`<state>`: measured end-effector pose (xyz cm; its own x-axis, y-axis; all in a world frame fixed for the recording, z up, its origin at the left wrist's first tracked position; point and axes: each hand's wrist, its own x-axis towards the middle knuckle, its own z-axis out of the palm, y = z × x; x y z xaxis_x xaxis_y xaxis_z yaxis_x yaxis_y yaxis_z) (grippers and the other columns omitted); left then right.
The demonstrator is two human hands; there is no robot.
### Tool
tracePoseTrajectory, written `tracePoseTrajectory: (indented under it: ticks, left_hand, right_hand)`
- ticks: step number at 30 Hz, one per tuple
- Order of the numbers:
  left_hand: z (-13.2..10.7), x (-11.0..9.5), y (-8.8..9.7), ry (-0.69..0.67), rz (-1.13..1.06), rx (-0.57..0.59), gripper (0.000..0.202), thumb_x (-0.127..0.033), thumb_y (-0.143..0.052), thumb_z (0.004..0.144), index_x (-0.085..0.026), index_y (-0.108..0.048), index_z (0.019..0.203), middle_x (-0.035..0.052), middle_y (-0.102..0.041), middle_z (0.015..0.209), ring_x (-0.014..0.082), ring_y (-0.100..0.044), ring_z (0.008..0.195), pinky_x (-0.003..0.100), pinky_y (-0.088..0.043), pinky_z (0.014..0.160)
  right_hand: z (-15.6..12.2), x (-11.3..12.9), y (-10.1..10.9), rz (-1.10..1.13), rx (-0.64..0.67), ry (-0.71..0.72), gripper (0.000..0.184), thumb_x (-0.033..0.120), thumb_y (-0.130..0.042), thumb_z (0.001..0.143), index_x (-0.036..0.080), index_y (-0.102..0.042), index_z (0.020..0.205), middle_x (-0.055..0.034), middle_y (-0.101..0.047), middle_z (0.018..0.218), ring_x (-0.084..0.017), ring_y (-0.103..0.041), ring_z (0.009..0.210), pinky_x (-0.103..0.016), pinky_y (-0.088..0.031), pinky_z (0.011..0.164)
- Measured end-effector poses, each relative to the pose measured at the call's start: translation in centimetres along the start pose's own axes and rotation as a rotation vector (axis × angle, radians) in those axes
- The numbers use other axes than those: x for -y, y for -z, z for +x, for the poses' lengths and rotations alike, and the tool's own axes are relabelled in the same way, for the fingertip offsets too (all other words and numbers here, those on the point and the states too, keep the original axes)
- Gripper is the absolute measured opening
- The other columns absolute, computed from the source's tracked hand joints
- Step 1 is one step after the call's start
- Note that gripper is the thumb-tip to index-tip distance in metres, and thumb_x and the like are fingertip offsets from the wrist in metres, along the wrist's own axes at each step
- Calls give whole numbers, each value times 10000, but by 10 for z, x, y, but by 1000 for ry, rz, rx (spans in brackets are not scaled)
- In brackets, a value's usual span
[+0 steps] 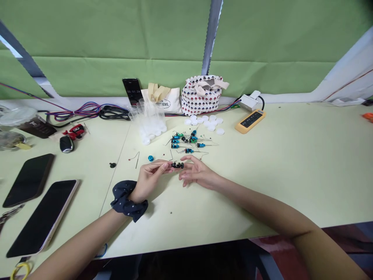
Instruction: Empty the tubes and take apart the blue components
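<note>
My left hand (152, 175) is closed in a pinch on a small black metal fitting (177, 165) with round knobs, held just above the table. My right hand (198, 174) is beside the fitting's right end, its fingers apart and curved; I cannot tell whether a fingertip touches it. Just beyond both hands lie several similar blue fittings (189, 151) with thin wires, along with green ones (193, 140). A round blue knob (150, 158) and an L-shaped hex key (171, 154) rest close to my left hand.
Behind the fittings are white round caps (211, 124) and clear plastic tubes (148, 122). A patterned drawstring bag (201, 99), a phone with a timer (133, 91) and a yellow power strip (250, 121) stand farther back. Two phones (43, 217) lie at the left.
</note>
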<state>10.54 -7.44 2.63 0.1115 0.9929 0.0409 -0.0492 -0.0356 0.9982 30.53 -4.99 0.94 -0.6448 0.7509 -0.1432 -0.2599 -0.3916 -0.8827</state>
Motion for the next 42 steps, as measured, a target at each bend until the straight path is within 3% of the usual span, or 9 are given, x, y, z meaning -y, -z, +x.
tracePoseTrajectory:
  ticks: [4,9,14,18,22,26,30,34,42]
  left_hand:
    - [-1,1,-2,14,20,26,243,-365,-673,768,-147,-741,853,92,-706,940,191,-685,784,368,-571,821]
    - [-1,4,-2,9,3,-5,242,-359,-671,772,-146,-741,864,98,-702,977,187,-685,790,371,-562,844]
    - [-1,3,-3,27,18,12,239,-356,-675,770,-143,-742,856,88,-705,938,188,-683,797,347,-568,829]
    - [-1,1,-4,19,17,-17,255,-367,-677,766,-139,-739,862,96,-704,958,190,-681,791,352,-571,824]
    - [-1,3,-3,22,25,0,247,-353,-678,769,-133,-738,866,96,-702,941,189,-682,785,347,-574,816]
    - [0,5,-1,11,12,-31,235,-354,-672,775,-145,-736,863,93,-703,972,183,-685,786,346,-570,827]
    - [0,4,-1,32,23,-36,267,-389,-688,749,-146,-737,851,95,-710,954,193,-690,778,360,-574,820]
    - [0,3,-2,24,12,-46,275,-398,-681,754,-147,-735,852,97,-709,974,191,-690,782,361,-571,830]
    - [-1,2,-5,27,-1,-52,252,-374,-690,751,-144,-738,841,94,-708,963,193,-689,783,359,-571,832]
  right_hand:
    - [2,-1,-2,-2,-40,-82,398,525,-594,790,175,-487,946,-25,-631,705,-99,-553,473,-246,-469,457]
    - [1,0,-5,11,-185,95,586,255,-826,587,252,-459,1044,-20,-616,1021,-111,-626,808,-256,-526,702]
    - [2,1,-4,12,-144,-64,353,480,-629,775,169,-495,871,-19,-616,707,-87,-545,476,-239,-469,461]
    - [2,2,-4,116,-169,48,471,304,-778,662,230,-469,1010,-3,-633,911,-127,-642,740,-299,-540,681]
    - [2,2,-5,53,-107,-113,382,506,-594,794,152,-522,919,-34,-628,705,-118,-584,513,-269,-498,487]
    - [2,2,-4,72,-156,31,507,283,-791,646,223,-501,1058,-12,-639,902,-113,-642,714,-266,-533,665]
    - [2,1,-4,71,-82,-140,404,533,-565,808,151,-537,936,-41,-634,719,-116,-583,509,-253,-477,463]
    - [2,3,-5,72,-159,17,449,300,-769,678,215,-514,1037,-13,-641,859,-110,-621,661,-249,-516,598]
    - [5,2,-5,91,-202,37,330,316,-739,711,177,-544,937,-32,-634,861,-92,-599,617,-237,-510,581]
